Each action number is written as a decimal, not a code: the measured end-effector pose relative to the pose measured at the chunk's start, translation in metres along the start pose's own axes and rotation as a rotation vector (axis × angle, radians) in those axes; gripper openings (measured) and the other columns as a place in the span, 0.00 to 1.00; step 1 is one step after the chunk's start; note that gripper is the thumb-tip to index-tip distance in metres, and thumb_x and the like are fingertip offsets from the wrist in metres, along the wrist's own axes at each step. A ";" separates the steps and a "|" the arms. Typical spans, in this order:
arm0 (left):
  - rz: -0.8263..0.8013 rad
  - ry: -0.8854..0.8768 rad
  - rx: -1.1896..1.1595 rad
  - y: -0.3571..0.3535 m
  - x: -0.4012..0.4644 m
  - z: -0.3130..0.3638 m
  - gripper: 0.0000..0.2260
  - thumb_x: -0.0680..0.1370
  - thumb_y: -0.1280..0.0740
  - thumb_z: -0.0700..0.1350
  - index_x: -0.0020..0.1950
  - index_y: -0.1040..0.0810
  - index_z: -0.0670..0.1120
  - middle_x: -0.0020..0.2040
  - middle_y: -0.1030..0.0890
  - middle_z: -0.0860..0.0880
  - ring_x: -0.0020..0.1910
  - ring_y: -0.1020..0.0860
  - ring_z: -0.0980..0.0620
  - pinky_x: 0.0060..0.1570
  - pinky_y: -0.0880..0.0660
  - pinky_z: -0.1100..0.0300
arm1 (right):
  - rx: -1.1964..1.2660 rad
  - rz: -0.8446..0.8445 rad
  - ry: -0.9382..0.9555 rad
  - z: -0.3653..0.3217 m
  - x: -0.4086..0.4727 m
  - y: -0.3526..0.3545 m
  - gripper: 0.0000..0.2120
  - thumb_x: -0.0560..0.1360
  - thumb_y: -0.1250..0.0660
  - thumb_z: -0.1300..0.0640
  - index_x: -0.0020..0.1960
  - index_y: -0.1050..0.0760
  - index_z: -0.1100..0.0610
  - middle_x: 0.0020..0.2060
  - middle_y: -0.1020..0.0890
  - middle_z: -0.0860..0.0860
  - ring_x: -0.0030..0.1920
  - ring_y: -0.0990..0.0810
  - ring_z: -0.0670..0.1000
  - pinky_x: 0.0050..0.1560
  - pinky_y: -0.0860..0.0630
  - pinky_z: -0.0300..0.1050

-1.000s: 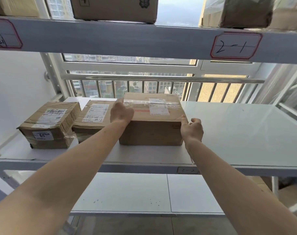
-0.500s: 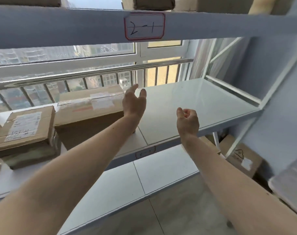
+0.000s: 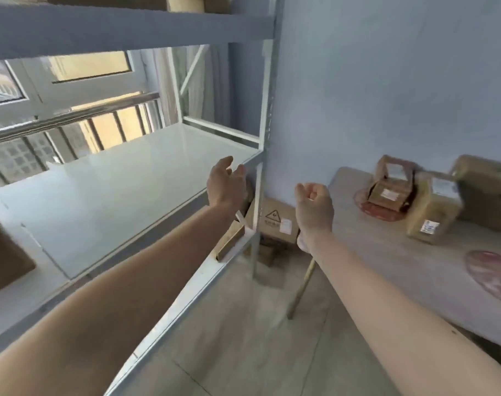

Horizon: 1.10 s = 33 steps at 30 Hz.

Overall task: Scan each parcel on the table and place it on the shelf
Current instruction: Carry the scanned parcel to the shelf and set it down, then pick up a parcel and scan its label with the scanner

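Both hands are hanging in the air, holding nothing: left hand with fingers relaxed, by the shelf corner; right hand loosely curled, grip released. Parcels are waiting on the worktop, well apart from either hand. Risk, as I judge it: the parcels are crowding together, so a hasty reach could be knocking a neighbour off.

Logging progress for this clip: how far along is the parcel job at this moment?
Partly done. One brown parcel already sits on the shelf at the frame's left edge. Nothing is in hand: the left hand is relaxed and empty, the right hand loosely curled around nothing. Left to do: at least three parcels wait on the table, including a labelled box.
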<state>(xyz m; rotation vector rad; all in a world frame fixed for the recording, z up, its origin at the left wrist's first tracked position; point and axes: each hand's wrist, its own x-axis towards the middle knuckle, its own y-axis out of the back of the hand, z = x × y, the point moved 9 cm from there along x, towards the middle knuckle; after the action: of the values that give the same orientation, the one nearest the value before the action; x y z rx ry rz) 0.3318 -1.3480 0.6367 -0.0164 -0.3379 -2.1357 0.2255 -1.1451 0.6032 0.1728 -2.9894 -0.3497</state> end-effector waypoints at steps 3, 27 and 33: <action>-0.099 0.009 -0.008 -0.081 -0.019 0.016 0.19 0.80 0.37 0.46 0.71 0.27 0.45 0.65 0.21 0.47 0.63 0.23 0.47 0.65 0.27 0.52 | -0.015 0.064 0.001 0.017 0.030 0.068 0.13 0.80 0.37 0.51 0.58 0.27 0.60 0.49 0.22 0.51 0.52 0.23 0.53 0.46 0.32 0.41; -0.687 0.007 -0.007 -0.586 -0.121 0.094 0.20 0.81 0.37 0.48 0.73 0.29 0.46 0.68 0.24 0.50 0.65 0.26 0.49 0.61 0.28 0.55 | -0.083 0.499 -0.203 0.169 0.215 0.434 0.17 0.81 0.37 0.50 0.65 0.27 0.58 0.54 0.23 0.48 0.54 0.26 0.48 0.53 0.33 0.41; -0.714 -0.001 0.055 -0.667 -0.102 0.093 0.22 0.81 0.38 0.49 0.75 0.32 0.48 0.73 0.28 0.50 0.71 0.30 0.47 0.66 0.29 0.50 | -0.119 0.480 -0.255 0.198 0.277 0.464 0.17 0.81 0.38 0.50 0.65 0.27 0.58 0.57 0.23 0.49 0.55 0.26 0.48 0.55 0.31 0.42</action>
<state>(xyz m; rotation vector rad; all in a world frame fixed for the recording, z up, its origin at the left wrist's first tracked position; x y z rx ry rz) -0.1704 -0.8948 0.5554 0.1568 -0.4490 -2.8290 -0.1202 -0.6878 0.5531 -0.6347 -3.1007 -0.5189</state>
